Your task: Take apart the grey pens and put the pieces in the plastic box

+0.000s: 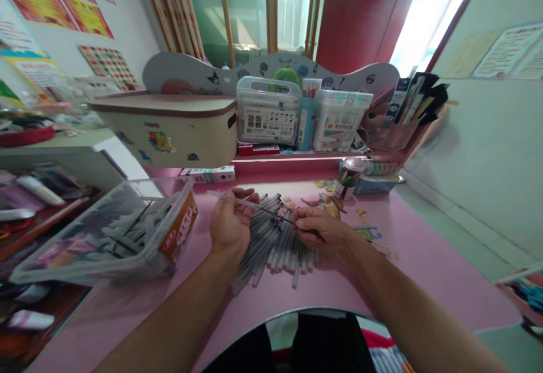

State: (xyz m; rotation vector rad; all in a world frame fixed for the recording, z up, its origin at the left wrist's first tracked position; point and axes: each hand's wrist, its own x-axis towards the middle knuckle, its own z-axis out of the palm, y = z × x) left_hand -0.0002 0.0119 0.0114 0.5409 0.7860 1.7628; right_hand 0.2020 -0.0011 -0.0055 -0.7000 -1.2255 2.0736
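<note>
Right in the middle of the pink desk (424, 271), we've got one thin pen (254, 206) held up between both hands, just above a pile (275, 248) of matching grey pens fanned out on the desk top. The left hand (231, 226) is curled palm-in, thumb and fingers pinching the pen near its pale end, which pokes out toward 10 o'clock. The right hand (320, 230) is palm-down and pinches the dark end between thumb and forefinger, with its heel low over the pile. We can't tell if it actually touches.

At 9 o'clock from the hands sits a clear bin (180, 231), tilted toward us and holding more pens. At 1 o'clock there's a small lidded cup (350, 178) stuffed with markers, and at 12 o'clock a raised shelf (297, 161) carries clear marker cases (267, 113).

Our take on doing this bit well:
- Keep both pinches close to the ends, so the pen stays straight and doesn't bow in the middle.
- Hold it clear of the pile. A low wrist looks likely to roll the loose pens toward the desk edge at 6 o'clock.
- Grip lightly. The pen looks slim and slick, so squeezing hard probably just makes it twist.
- Keep the bin's open side facing the hands, since it's near enough to reach without leaning.
</note>
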